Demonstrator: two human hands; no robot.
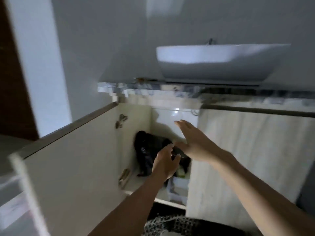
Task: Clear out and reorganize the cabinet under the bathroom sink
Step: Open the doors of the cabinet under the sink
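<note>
The cabinet (139, 123) under the white sink (219, 60) stands with its left door (73, 160) swung wide. Inside lies a crumpled black plastic bag (148, 149). My left hand (164, 163) reaches into the opening and its fingers curl at the bag's right side; whether they grip it is unclear. My right hand (192, 140) hovers above and to the right, flat, fingers spread, holding nothing. A clear plastic bin (177, 189) sits on the cabinet floor below my left hand, with a pale green item (181, 172) just above it.
The right cabinet door (247, 164) is closed. A marble countertop edge (153, 91) overhangs the opening. A patterned fabric (170, 223) lies at the bottom of the view. A blurred pale object (18, 193) is at the far left.
</note>
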